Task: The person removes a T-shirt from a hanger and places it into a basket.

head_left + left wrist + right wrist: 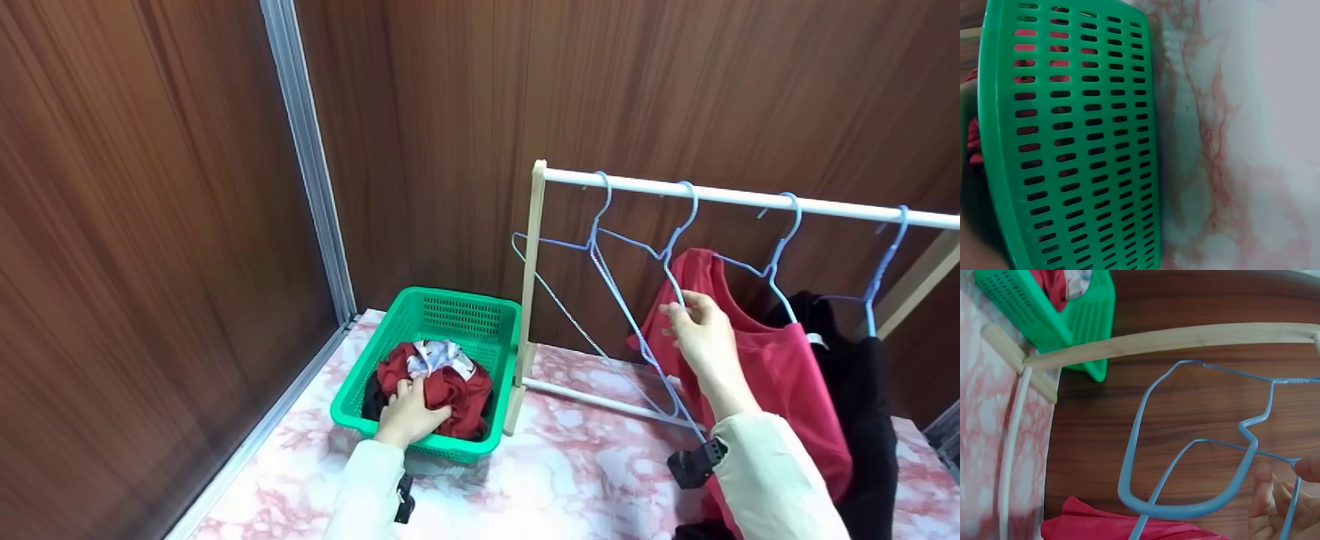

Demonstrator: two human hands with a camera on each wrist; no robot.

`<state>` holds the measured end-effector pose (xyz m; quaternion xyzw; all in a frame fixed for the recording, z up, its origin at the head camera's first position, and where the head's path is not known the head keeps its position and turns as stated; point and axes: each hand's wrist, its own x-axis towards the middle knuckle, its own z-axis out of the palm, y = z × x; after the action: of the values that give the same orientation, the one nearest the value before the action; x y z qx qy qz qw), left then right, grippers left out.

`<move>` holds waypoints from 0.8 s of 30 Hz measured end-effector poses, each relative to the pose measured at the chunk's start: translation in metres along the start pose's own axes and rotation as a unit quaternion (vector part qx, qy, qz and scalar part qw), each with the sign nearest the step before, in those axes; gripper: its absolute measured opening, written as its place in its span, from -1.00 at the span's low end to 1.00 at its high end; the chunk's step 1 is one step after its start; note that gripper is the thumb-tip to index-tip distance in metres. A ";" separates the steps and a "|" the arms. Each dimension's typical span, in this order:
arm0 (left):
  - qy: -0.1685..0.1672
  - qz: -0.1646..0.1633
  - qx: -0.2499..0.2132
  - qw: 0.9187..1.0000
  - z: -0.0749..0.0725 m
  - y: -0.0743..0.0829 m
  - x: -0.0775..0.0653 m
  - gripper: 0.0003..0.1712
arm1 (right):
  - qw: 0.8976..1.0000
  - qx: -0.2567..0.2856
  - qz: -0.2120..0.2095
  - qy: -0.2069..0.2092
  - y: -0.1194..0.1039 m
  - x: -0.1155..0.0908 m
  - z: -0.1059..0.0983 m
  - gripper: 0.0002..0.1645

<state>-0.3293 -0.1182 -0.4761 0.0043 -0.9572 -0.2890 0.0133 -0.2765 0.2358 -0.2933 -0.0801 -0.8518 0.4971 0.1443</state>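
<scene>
In the head view my left hand (pixel 411 415) is inside the green basket (pixel 508 319), its fingers resting on a bundled dark red garment (pixel 456 394). White-and-blue patterned cloth (pixel 441 358) lies on that garment, with black cloth (pixel 372 397) beside it. The left wrist view shows mostly the basket's slotted side (pixel 1092 135). My right hand (pixel 703 334) holds one arm of a blue hanger (pixel 670 270) on the rack, the wire passing between thumb and fingers. That wire hanger (pixel 1293 506) and my right hand (pixel 1269 506) also appear in the right wrist view.
The rack's white rail (pixel 645 185) carries another bare blue hanger (pixel 592 238) to the left. To the right hang a pink-red top (pixel 795 375) and a black garment (pixel 855 397). The rack's wooden post (pixel 531 262) stands beside the basket. Wood panels (pixel 435 150) enclose the marbled surface (pixel 555 472).
</scene>
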 end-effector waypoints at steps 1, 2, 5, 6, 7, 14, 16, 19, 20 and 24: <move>0.007 0.002 0.001 1.000 0.001 -0.001 0.001 -0.08 | 1.000 -0.002 0.001 0.002 0.000 0.000 0.000 -0.46; 0.014 0.000 0.000 1.000 0.001 -0.002 0.001 -0.07 | 1.000 -0.003 0.002 0.003 0.001 0.001 -0.001 -0.45; 0.034 -0.007 -0.007 0.999 0.001 -0.004 0.002 -0.07 | 1.000 -0.012 0.003 0.012 0.002 0.001 -0.003 -0.43; 0.040 -0.009 -0.008 0.999 0.001 -0.005 0.002 -0.08 | 1.000 -0.012 0.003 0.016 0.002 0.001 -0.004 -0.42; 0.047 -0.010 -0.010 0.999 0.001 -0.006 0.002 -0.10 | 1.000 -0.010 0.001 0.019 0.003 0.002 -0.004 -0.41; 0.118 0.000 -0.019 0.993 -0.006 -0.014 0.004 -0.34 | 0.996 0.001 -0.017 0.082 0.007 0.003 -0.012 -0.42; 0.142 0.004 -0.020 0.990 -0.009 -0.017 0.005 -0.41 | 0.993 -0.002 -0.028 0.113 0.007 0.003 -0.014 -0.45; 0.176 0.002 -0.023 0.984 -0.013 -0.022 0.006 -0.52 | 0.985 -0.007 -0.056 0.161 0.010 0.002 -0.016 -0.51; 0.187 0.001 -0.023 0.982 -0.014 -0.024 0.006 -0.55 | 0.982 -0.009 -0.067 0.178 0.011 0.001 -0.017 -0.53; 0.237 0.000 -0.025 0.971 -0.018 -0.033 0.007 -0.66 | 0.962 -0.010 -0.132 0.240 0.018 0.000 -0.020 -0.63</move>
<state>-0.3355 -0.1556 -0.4792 0.0719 -0.9191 -0.3040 0.2403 -0.2698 0.2607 -0.2998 -0.0852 -0.8005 0.4310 0.4077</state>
